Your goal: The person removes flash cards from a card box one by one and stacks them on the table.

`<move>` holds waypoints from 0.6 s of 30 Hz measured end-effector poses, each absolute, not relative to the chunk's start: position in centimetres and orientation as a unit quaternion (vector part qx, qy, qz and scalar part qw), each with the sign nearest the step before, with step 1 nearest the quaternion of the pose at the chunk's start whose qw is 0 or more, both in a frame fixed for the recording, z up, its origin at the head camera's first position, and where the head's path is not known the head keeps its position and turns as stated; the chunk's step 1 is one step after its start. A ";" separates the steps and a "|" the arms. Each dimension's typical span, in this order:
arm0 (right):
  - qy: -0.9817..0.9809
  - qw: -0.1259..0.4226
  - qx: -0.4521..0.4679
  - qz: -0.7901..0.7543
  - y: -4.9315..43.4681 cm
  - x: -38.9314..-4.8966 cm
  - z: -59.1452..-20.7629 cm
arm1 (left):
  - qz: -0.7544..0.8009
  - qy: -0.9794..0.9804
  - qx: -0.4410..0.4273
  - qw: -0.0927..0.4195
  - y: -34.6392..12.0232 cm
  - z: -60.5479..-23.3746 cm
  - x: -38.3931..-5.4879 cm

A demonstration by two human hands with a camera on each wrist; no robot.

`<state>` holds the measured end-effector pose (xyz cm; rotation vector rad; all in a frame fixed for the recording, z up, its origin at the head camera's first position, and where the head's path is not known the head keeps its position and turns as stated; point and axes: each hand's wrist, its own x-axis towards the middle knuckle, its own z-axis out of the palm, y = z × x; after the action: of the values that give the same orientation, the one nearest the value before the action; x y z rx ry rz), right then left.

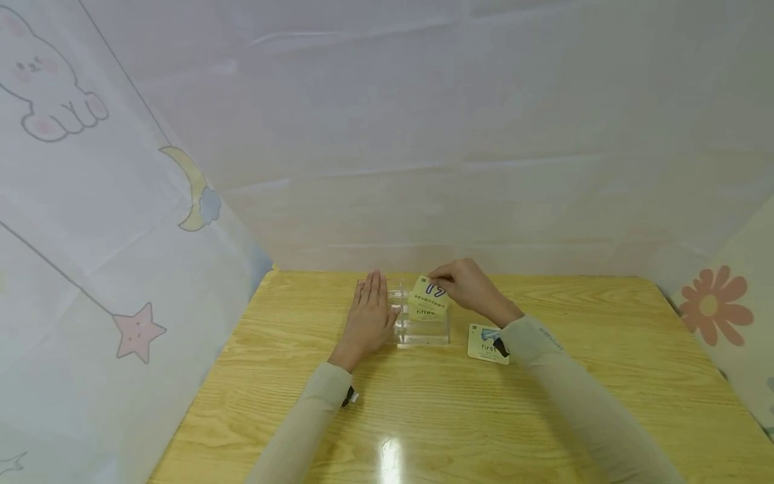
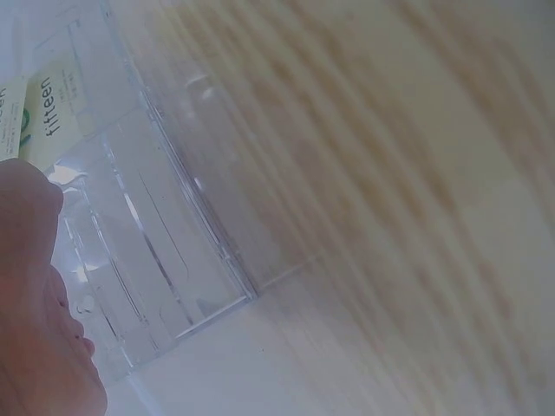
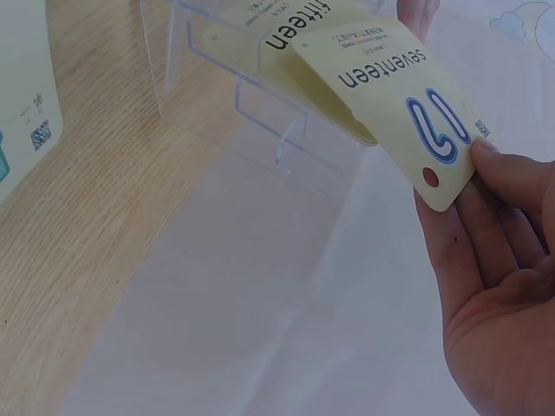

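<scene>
My right hand (image 1: 474,290) pinches a pale yellow card with the word "seventeen" (image 1: 431,298) by its top corner, thumb on the printed face in the right wrist view. That card is tilted and overlaps a "fifteen" card (image 3: 247,35), which stands in a clear plastic rack (image 1: 426,331). Over the rack's left part lies my left hand (image 1: 370,314), its fingers extended and close together. The left wrist view shows the rack's ridged slots (image 2: 143,234) beside that hand; its fingertips are out of sight there.
A "first" card (image 1: 486,346) lies on the wooden table (image 1: 387,403) right of the rack, partly under the right cuff. Behind the table's far edge hangs a pale printed sheet (image 1: 423,202), with more sheets at both sides.
</scene>
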<state>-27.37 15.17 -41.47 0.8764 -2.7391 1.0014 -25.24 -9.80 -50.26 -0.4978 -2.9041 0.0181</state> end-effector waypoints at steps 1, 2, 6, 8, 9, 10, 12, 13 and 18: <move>-0.898 0.047 0.286 0.331 15.2 -27.4 -41.5 | 0.006 -0.981 -0.168 0.100 -9.8 -50.3 -25.2; -0.897 0.046 0.284 0.335 15.3 -27.3 -41.6 | 0.007 -0.980 -0.168 0.102 -9.8 -50.3 -25.2; -0.896 0.038 0.278 0.344 15.6 -27.2 -41.7 | 0.008 -0.980 -0.169 0.103 -9.8 -50.4 -25.2; -0.896 0.035 0.273 0.347 15.8 -27.2 -41.8 | 0.008 -0.980 -0.169 0.100 -9.8 -50.4 -25.2; -0.896 0.033 0.271 0.349 15.9 -27.1 -41.8 | 0.009 -0.980 -0.170 0.099 -9.8 -50.4 -25.2; -0.897 0.032 0.269 0.350 16.0 -27.1 -41.8 | 0.007 -0.981 -0.170 0.098 -9.8 -50.4 -25.2; -0.896 0.031 0.266 0.354 16.2 -27.0 -41.9 | 0.005 -0.981 -0.170 0.098 -9.7 -50.5 -25.2; -0.896 0.032 0.266 0.355 16.3 -27.0 -41.9 | 0.004 -0.980 -0.170 0.099 -9.7 -50.5 -25.2; -0.891 0.033 0.271 0.363 16.9 -27.2 -42.2 | 0.012 -0.981 -0.168 0.101 -9.7 -50.5 -25.2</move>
<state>-27.16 16.89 -42.15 0.8352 -2.7400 1.1181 -25.25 -9.69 -50.46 -0.4952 -2.8978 0.0343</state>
